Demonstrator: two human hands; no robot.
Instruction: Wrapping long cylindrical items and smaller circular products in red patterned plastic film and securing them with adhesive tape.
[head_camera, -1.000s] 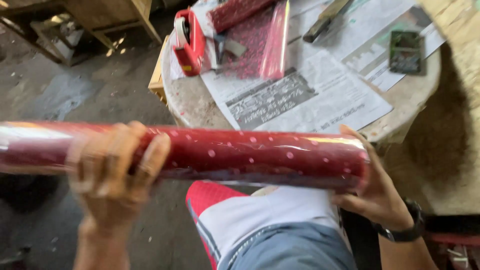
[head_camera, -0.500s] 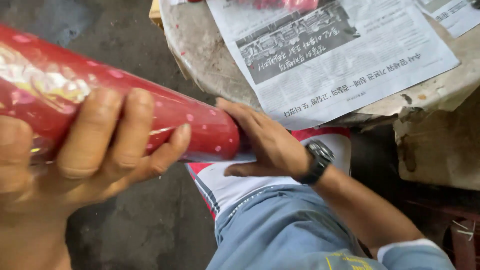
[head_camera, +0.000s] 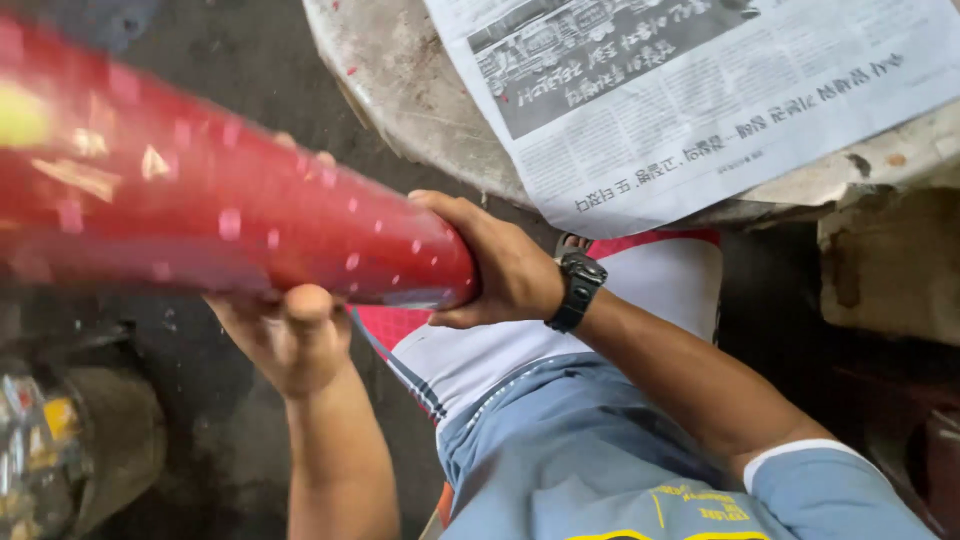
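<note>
Hands have closed in on the red dotted roll (head_camera: 230, 220): our left hand (head_camera: 285, 335) is clamped under its middle, our right hand (head_camera: 495, 265) cupped over its near end. We see it swung up, blurred, left of the desk (head_camera: 400, 80) and newspaper (head_camera: 700, 90).

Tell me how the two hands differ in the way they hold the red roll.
The left hand sits under the red roll, partway along it, thumb pointing up; the right hand cups the roll's end. The right arm carries a black wristwatch; the left wrist is bare. Both hands are bare and touch the same dotted roll, near the newspaper on the round table.
</note>
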